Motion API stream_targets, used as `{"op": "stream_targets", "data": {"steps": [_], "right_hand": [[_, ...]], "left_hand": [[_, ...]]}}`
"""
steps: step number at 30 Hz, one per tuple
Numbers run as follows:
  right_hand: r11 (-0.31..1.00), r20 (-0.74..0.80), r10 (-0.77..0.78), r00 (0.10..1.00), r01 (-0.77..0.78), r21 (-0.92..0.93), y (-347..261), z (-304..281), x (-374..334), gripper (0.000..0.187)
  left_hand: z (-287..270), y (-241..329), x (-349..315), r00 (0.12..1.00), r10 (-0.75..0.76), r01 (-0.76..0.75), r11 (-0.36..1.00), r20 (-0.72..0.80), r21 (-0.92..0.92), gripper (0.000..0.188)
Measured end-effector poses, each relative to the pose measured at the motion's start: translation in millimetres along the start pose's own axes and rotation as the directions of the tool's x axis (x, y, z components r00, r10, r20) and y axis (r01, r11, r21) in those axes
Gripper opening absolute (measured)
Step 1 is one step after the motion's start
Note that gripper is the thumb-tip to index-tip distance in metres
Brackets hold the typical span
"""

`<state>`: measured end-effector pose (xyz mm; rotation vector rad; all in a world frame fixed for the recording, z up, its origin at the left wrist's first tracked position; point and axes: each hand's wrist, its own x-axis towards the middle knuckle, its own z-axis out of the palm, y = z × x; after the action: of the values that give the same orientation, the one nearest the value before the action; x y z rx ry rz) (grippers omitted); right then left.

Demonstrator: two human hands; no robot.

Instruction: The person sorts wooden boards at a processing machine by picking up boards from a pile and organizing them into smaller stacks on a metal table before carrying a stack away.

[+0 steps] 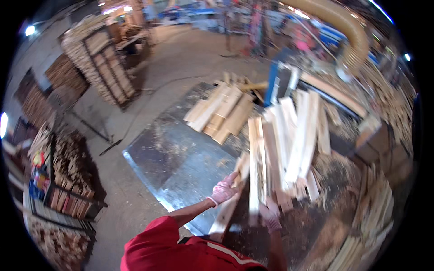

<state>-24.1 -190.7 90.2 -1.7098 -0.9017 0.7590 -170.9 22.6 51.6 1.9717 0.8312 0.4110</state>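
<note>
The left hand [223,189], in a pink glove, was closed around a long pale wooden slat [231,198] that slanted over the near edge of a steel-topped table [176,162]. The right hand [271,216], also gloved, gripped the near end of an upright slat [254,162] at the edge of a leaning heap of slats [294,140]; a second stack of boards [221,110] lay farther back on the table

Left of the left hand [223,191], the metal worktop [176,162] lies open, dusted only with sawdust. To the right, leaning planks [289,144] crowd the way. A far pile of boards [221,113] blocks the worktop's far end.
</note>
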Motion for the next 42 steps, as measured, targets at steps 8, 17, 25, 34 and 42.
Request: {"op": "stream_targets", "data": {"steps": [8,17,25,34,42], "right_hand": [[0.49,0.425,0.202,0.882,0.285,-0.824,-56,-63,22,0.047],[0.516,-0.111,-0.436,0.893,0.147,-0.844,-91,-120,53,0.05],[0.863,-0.621,-0.208,0.756,-0.158,-0.481,-10,-183,24,0.069],[0.767,-0.682,-0.113,0.723,-0.372,-0.522,-16,-255,153,0.072],[0.929,-0.619,0.182,0.764,-0.339,-0.146,87,-281,225,0.079]], "left_hand": [[-109,4,49,0.824,0.179,-0.533,0.565,0.537,0.63,0.069],[-93,-86,-54,0.991,-0.013,-0.008,0.988,0.133,0.154,0.035],[-123,-26,174,0.974,0.038,-0.038,0.999,-0.225,0.006,0.036],[-67,-33,236,0.994,0.057,-0.098,0.839,0.092,0.535,0.032],[-82,-110,154,0.96,-0.256,0.199,0.906,0.11,0.373,0.051]]}}
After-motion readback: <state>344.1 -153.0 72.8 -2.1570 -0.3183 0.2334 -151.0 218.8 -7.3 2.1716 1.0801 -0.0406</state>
